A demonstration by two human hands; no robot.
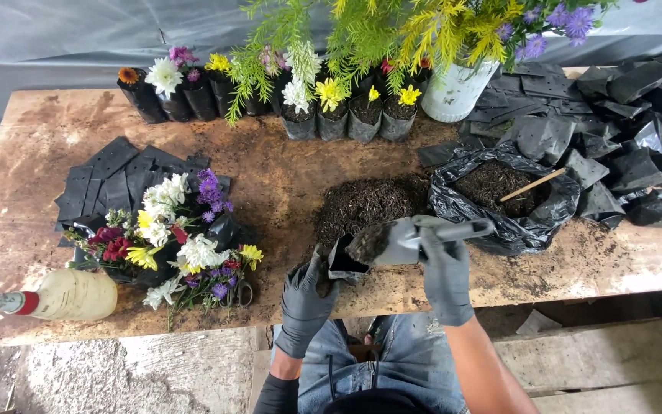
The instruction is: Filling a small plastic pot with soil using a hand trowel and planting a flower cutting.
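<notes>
Head view, gloved left hand (308,295) closed around small black bag (344,263) at table (285,176) edge, gloved right hand (444,268) gripping grey scoop (404,239) of soil tipped at bag mouth, soil heap (365,203) just behind, cut flowers (178,238) left.

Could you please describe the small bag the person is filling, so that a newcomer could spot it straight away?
Start at the wooden table and find the loose soil pile near its front edge. Just below it, the left hand holds a small black bag. Unlike the flat bags stacked nearby, it stands open beneath a grey scoop.
</notes>
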